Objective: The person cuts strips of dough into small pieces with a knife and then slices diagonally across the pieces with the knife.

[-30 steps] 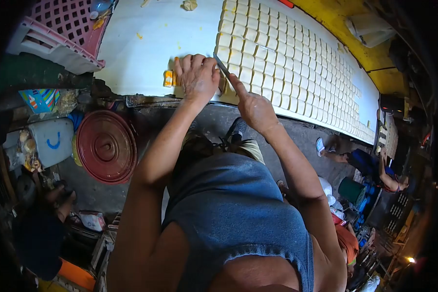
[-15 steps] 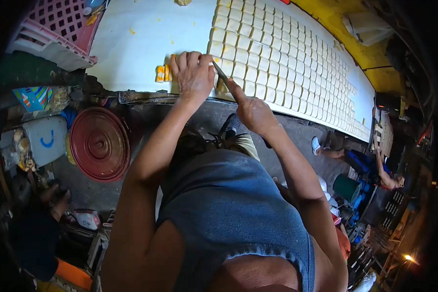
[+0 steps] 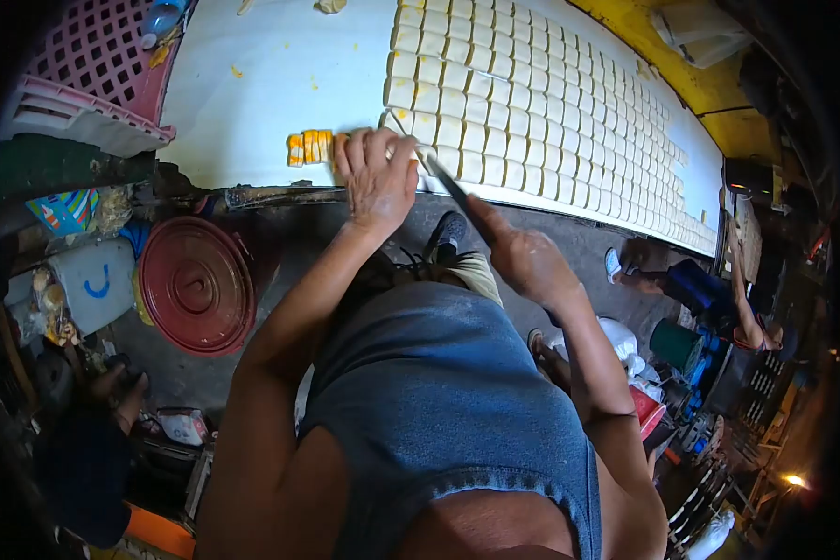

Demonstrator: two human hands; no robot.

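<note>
My right hand (image 3: 532, 266) is closed around the handle of a knife (image 3: 454, 191), whose blade points up and left toward the table edge. My left hand (image 3: 379, 182) rests near that edge with fingers bent down over a dough strip, mostly hidden under them. Left of those fingers lies a short row of cut orange-and-white slices (image 3: 310, 147). To the right, many pale dough pieces (image 3: 532, 131) sit in close rows, some with yellow smears.
The white tabletop (image 3: 261, 112) carries yellow specks and a dough scrap (image 3: 329, 6). A pink crate (image 3: 89, 56) stands at its left end. Below are a red lidded drum (image 3: 196, 285) and a grey floor (image 3: 579, 243). Another person (image 3: 709, 285) is at the table's far right.
My right hand and the knife have drawn back toward my body and to the right. More orange-and-white slices show beside my left fingers. The view has shifted slightly.
</note>
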